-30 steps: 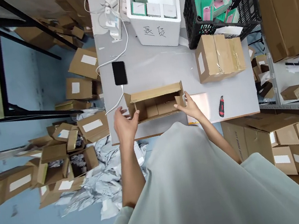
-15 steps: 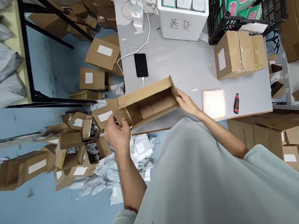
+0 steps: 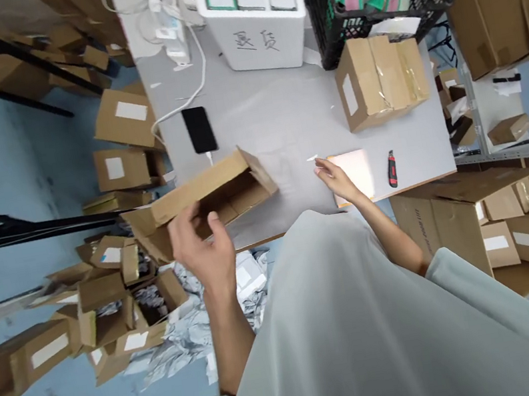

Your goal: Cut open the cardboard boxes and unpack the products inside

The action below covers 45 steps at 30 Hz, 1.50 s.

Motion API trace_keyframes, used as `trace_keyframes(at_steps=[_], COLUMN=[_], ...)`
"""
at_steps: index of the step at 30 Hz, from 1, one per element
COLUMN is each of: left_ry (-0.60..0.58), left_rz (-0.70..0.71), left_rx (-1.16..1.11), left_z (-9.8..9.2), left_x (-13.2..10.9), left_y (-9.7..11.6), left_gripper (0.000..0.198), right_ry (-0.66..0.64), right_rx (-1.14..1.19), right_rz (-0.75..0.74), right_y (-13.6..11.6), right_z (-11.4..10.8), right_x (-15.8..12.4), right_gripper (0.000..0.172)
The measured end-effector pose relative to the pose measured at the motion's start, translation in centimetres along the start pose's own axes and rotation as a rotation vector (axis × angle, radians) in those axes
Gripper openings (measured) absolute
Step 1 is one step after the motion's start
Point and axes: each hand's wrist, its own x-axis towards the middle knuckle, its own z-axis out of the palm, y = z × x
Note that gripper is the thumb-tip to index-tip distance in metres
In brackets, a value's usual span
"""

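Note:
An opened, long cardboard box point(image 3: 211, 183) lies tilted at the table's front left, its hollow inside facing me and its left flap hanging past the edge. In front of it, my left hand point(image 3: 204, 245) is open, thumb and fingers spread; its fingertips overlap the box, and whether they touch it I cannot tell. My right hand point(image 3: 337, 180) is open with nothing in it, apart from the box and over the left side of a pale square pad point(image 3: 356, 172). A red and black box cutter point(image 3: 392, 170) rests right of the pad.
A black phone point(image 3: 200, 130) on a white cable lies behind the box. Farther back stand a white foam bin point(image 3: 263, 42), a black crate point(image 3: 342, 26) and a taped carton point(image 3: 368, 89). Opened cartons point(image 3: 101, 286) and grey plastic bags point(image 3: 181, 337) cover the floor at left.
My right hand has let go of the box's right end and moved right. My left hand's fingers have spread, and the box has shifted left. The view has turned toward the right.

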Motion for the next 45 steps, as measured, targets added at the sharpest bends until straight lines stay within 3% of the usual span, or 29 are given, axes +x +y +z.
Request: trace_keyframes(at_steps=[2, 5, 9, 12, 15, 20, 25, 27, 30, 33, 35, 37, 39, 41, 45], left_ry=[-0.203, -0.594, -1.098, -1.263, -1.300, -1.341, -1.183, -1.129, -1.027, -0.883, -0.751, -0.590, -0.451, -0.357, -0.260], left_rz=[0.079, 0.195, 0.212, 0.197, 0.224, 0.147, -0.059, -0.136, -0.278, -0.373, -0.380, -0.409, -0.466, -0.519, -0.506], left_rx=[-0.095, -0.104, 0.055, 0.156, 0.157, 0.143, -0.047, -0.101, -0.243, -0.497, -0.561, -0.482, -0.352, -0.226, 0.033], left_z=[3.8, 11.7, 22.6, 28.0, 30.8, 32.3, 33.0, 33.2, 33.1, 32.6, 32.2, 31.7, 31.3, 30.5, 28.2], left_x=[-0.6, -2.1, -5.1, -7.9, -10.5, -13.5, -14.3, -14.2, -13.7, -13.0, -12.5, -11.8, -10.9, -9.9, -8.4], left_y=[2.7, 4.9, 6.0, 6.6, 7.0, 6.5, 6.1, 6.3, 6.9, 7.8, 8.0, 7.7, 6.7, 5.3, 3.1], left_gripper=[0.040, 0.045, 0.054, 0.056, 0.058, 0.060, 0.055, 0.055, 0.055, 0.055, 0.049, 0.036, 0.023, 0.017, 0.036], right_ry=[0.119, 0.272, 0.403, 0.419, 0.405, 0.363, 0.304, 0.286, 0.234, 0.076, -0.110, -0.307, -0.398, -0.312, 0.095], right_rx=[-0.041, -0.139, -0.231, -0.227, -0.214, -0.203, -0.183, -0.172, -0.097, -0.010, -0.019, -0.047, -0.054, -0.073, -0.258], right_rz=[0.096, 0.297, 0.474, 0.507, 0.524, 0.507, 0.430, 0.355, 0.129, -0.066, -0.144, -0.218, -0.253, -0.203, 0.100], right_y=[3.2, 8.2, 13.7, 16.3, 17.8, 18.6, 17.9, 17.2, 15.4, 13.1, 11.6, 10.7, 10.8, 11.7, 14.8], right_z=[-4.4, -9.2, -11.8, -12.1, -12.5, -14.1, -15.8, -15.8, -14.7, -12.2, -10.3, -8.9, -8.5, -9.1, -12.5], right_x=[-1.3, -3.3, -4.7, -4.4, -3.4, -2.2, -2.7, -3.2, -3.8, -4.0, -3.9, -3.6, -3.3, -2.8, -1.6], right_gripper=[0.069, 0.065, 0.066, 0.063, 0.050, 0.024, 0.022, 0.022, 0.021, 0.022, 0.023, 0.023, 0.024, 0.025, 0.037])
